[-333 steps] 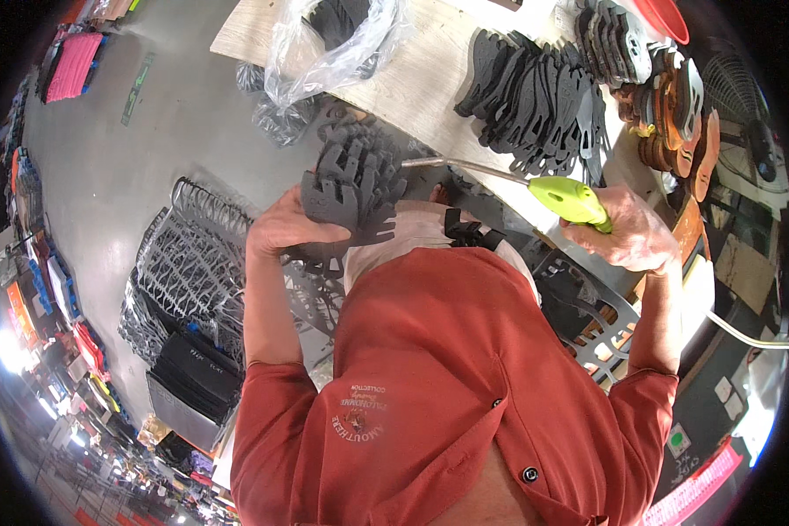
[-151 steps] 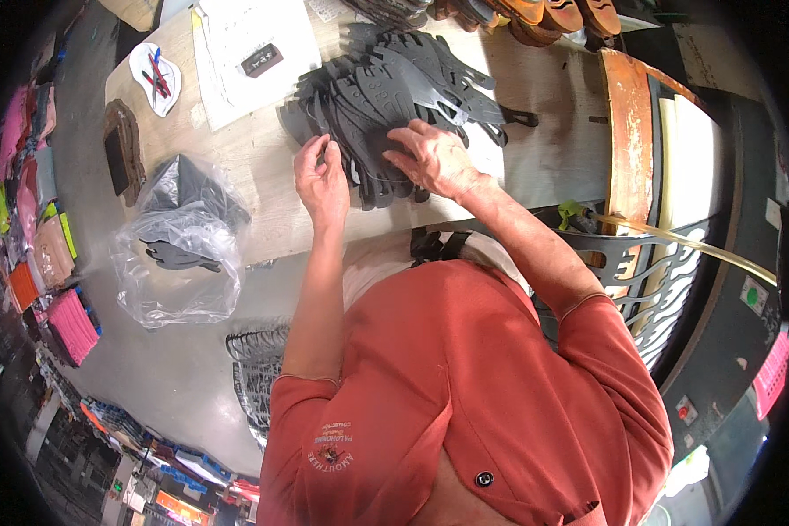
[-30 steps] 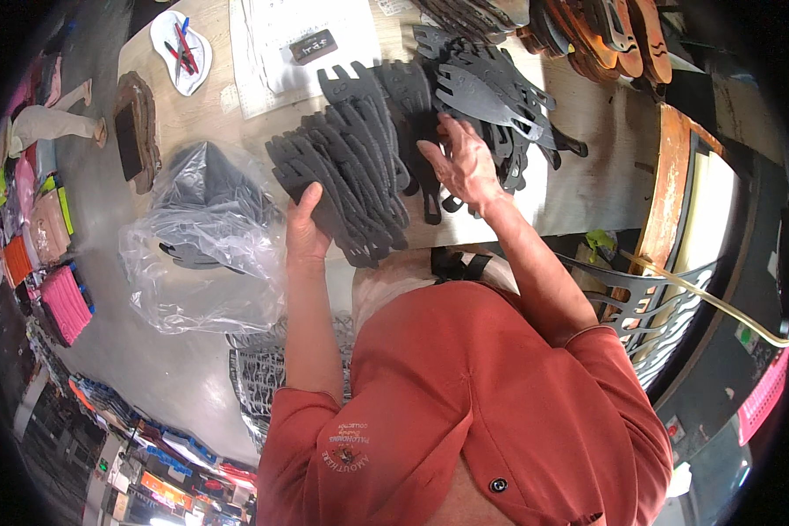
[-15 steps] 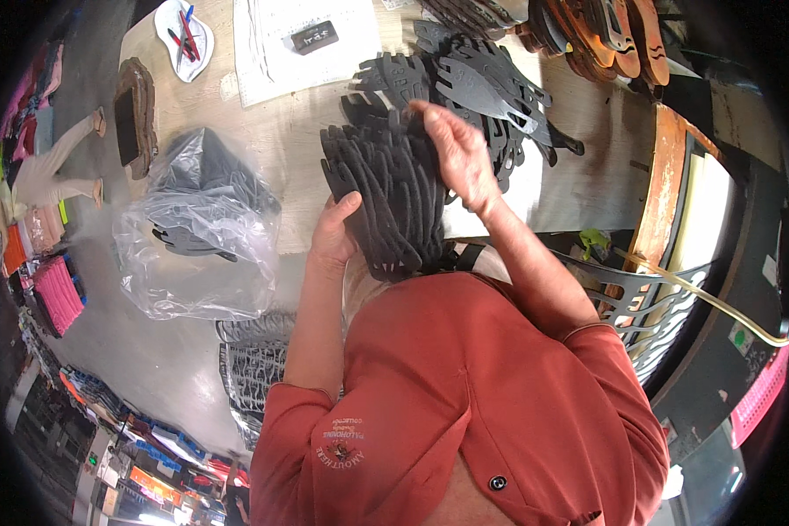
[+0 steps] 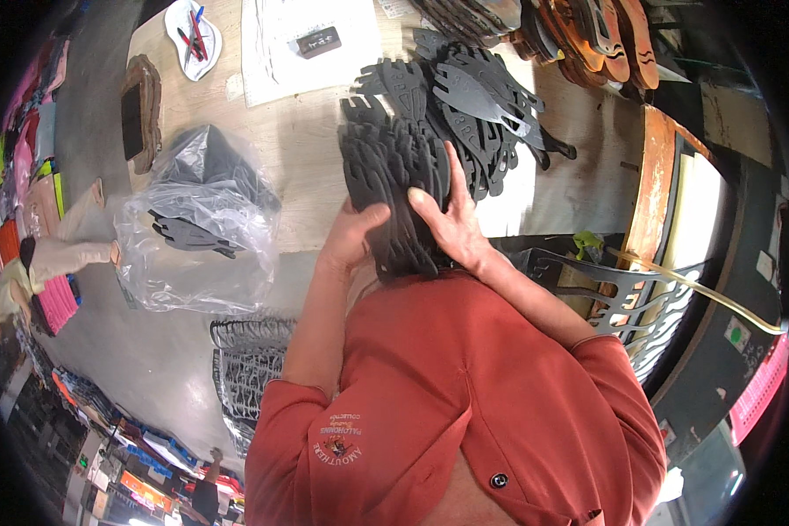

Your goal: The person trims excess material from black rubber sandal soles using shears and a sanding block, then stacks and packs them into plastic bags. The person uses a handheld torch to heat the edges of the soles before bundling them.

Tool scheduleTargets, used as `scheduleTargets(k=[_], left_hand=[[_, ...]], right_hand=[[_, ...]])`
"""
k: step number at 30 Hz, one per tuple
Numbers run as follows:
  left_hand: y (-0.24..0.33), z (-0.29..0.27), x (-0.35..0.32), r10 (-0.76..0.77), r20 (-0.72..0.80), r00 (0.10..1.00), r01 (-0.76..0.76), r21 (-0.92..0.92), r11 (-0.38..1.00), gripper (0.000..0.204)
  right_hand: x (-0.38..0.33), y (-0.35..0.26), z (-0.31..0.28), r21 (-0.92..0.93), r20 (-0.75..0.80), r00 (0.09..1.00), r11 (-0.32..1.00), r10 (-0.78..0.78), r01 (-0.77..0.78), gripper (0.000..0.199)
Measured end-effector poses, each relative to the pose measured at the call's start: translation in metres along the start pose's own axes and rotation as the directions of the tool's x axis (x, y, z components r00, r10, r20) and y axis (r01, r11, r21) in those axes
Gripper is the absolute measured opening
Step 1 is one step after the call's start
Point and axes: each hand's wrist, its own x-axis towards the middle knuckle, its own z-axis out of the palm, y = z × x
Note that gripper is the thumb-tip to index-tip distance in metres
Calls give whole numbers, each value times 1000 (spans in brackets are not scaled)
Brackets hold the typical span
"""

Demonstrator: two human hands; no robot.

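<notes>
A thick stack of flat black sole-shaped pieces with notched ends point(image 5: 393, 167) stands on edge between my hands, against my front at the table's near side. My left hand point(image 5: 352, 231) grips its left side, thumb on the pieces. On the opposite side my right hand point(image 5: 452, 221) presses in, its thumb across the near face and fingers along the outer edge. Just beyond lies a loose heap of similar black notched pieces point(image 5: 486, 101), fanned over one another. Most of my left fingers are hidden behind the stack.
Left on the table's edge, a clear plastic bag point(image 5: 197, 188) holds more black pieces. Farther back are a white sole-shaped tray point(image 5: 181, 44) with pens, paper sheets point(image 5: 272, 74), a dark block point(image 5: 317, 41) and brown soles point(image 5: 627, 53). A black crate point(image 5: 622, 294) stands at right.
My right hand has come down from the stack's top end to its side and now clasps it. The stack has shifted slightly right. A person at far left has moved nearer.
</notes>
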Motion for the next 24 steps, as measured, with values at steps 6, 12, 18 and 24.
scheduleTargets(k=[6,12,18,24], left_hand=[[-13,15,-4,-29,-19,999,31,140,990,73],[-11,37,20,69,89,994,-80,130,988,88],[10,16,50,127,143,981,-150,158,976,101],[41,-14,42,115,134,984,-150,298,943,108]], right_hand=[[2,6,17,22,-224,970,995,-93,100,78],[8,-14,0,-21,-255,949,982,-186,187,69],[-4,-31,-91,-114,-194,932,951,-305,288,63],[-60,-17,-249,-825,-36,982,560,-188,77,33]])
